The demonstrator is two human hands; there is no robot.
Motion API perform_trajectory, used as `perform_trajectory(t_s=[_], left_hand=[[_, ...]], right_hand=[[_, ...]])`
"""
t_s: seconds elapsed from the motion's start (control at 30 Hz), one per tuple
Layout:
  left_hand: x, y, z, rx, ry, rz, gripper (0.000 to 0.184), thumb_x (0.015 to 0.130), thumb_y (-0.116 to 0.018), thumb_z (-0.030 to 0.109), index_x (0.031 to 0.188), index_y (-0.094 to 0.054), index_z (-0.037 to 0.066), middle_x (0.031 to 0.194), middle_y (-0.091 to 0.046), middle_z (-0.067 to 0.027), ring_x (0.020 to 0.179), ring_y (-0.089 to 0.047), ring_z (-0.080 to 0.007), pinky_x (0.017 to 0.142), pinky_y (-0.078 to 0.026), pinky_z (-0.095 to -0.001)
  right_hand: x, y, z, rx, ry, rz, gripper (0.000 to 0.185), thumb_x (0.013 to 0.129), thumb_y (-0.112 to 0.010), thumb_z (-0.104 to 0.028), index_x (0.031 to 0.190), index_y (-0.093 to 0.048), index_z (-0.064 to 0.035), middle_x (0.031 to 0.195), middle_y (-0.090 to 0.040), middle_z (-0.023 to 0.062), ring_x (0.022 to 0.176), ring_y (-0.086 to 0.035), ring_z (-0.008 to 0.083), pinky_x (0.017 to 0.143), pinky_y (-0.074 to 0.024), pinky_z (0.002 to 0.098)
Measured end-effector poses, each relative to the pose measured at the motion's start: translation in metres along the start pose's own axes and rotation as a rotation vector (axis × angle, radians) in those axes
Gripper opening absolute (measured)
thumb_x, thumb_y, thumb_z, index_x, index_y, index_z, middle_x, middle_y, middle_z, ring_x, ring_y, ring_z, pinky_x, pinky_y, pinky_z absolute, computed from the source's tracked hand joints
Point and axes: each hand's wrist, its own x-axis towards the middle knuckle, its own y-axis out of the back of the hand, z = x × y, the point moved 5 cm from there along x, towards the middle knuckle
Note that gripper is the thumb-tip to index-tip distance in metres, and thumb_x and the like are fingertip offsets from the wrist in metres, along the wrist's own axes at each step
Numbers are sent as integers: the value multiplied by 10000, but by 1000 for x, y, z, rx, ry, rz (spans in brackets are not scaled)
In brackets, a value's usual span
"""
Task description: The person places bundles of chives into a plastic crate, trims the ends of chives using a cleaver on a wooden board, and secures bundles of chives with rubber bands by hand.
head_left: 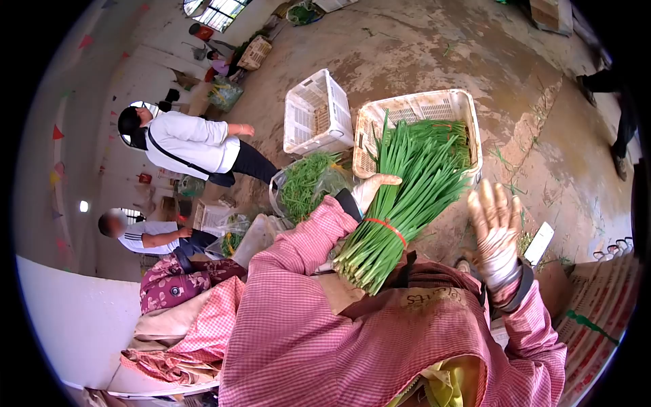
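Observation:
A thick bunch of garlic chives (413, 183), tied with a red band (388, 229), lies slanted across my front with its pale cut ends toward me. My gloved left hand (369, 192) grips it from the left side; the thumb shows and the other fingers are hidden behind the leaves. To the right of the bunch, my gloved right hand (495, 230) is raised with fingers spread, holding nothing. Just beyond, a cream plastic crate (366, 125) contains more tied green bunches (444, 136), and the leaf tips overlap it.
A white crate (305, 112) stands beside the cream one. Loose greens (305, 186) fill a plastic bag at the left. Two people (193, 139) are upright at the left, another sits farther back. Stacked cartons (600, 305) are at the right; leaf scraps litter the floor (502, 81).

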Motion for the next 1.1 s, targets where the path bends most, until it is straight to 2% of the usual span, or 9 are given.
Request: perform_trajectory(t_s=[0.2,0.3,0.43,0.5,0.57,0.63,0.8,0.87,1.1], left_hand=[[3,-40,-16,760,-265,-136,414,842,-542,293,1168,-483,45,974,-593,-72,884,-567,-173,832,-446,-292],[-17,-35,-68,-17,167,-106,465,867,-499,381,1196,-474,53,1040,-602,-92,861,-591,-162,822,-471,-281],[-54,98,-113,-261,-318,97,569,890,-404,453,1289,-358,49,1314,-410,-88,1105,-486,-198,950,-390,-339],[-83,87,-105,-398,-692,158,568,911,-317,464,1321,-320,71,1366,-322,-102,1254,-302,-223,1046,-248,-359],[-74,52,-85,-498,-828,-193,602,900,-326,485,1329,-289,63,1332,-351,-121,1232,-319,-209,1029,-263,-350],[-1,96,-107,98,-877,322,660,845,-477,440,1331,-258,51,1305,-368,-115,1210,-338,-206,1015,-266,-340],[81,100,-22,-324,-722,200,661,721,-704,95,1258,-323,45,1155,-482,-37,1070,-462,-152,907,-377,-301],[109,112,-13,-445,-698,219,646,723,-706,109,1246,-331,46,1153,-481,-44,1065,-461,-150,908,-377,-307],[156,139,36,-348,-415,469,695,671,-751,190,1204,-333,34,1145,-461,-101,978,-503,-158,831,-430,-309]], right_hand=[[25,-26,-95,266,487,-76,644,639,-598,-251,1242,-425,-106,1360,-328,96,1266,-296,269,1044,-170,504],[18,-40,-101,694,440,-239,748,522,-730,-271,1178,-447,-52,1230,-430,164,1164,-410,294,1011,-275,445],[32,-90,-73,1221,-158,-709,756,538,-795,-280,1126,-419,11,1047,-523,183,1051,-489,355,906,-393,357],[44,-136,-62,1466,-214,-499,708,529,-827,-171,1105,-453,3,1027,-571,108,936,-557,205,857,-431,303],[81,-145,-61,1663,-390,-609,631,574,-805,-84,1103,-473,6,1017,-584,70,904,-548,159,836,-446,295],[115,-177,-59,1761,-472,-614,607,614,-787,-69,1127,-472,8,1011,-592,72,888,-566,161,793,-469,295],[191,-285,-50,1564,-594,-650,784,638,-789,-136,1260,-335,10,1088,-547,95,964,-534,164,841,-446,290],[202,-316,-43,1464,-559,-670,948,639,-785,-118,1356,-171,-32,1190,-472,109,1049,-487,168,876,-425,284],[269,-402,-18,1537,-861,-1127,797,621,-796,-222,1262,-361,-35,1146,-519,50,1037,-499,158,880,-419,302]])
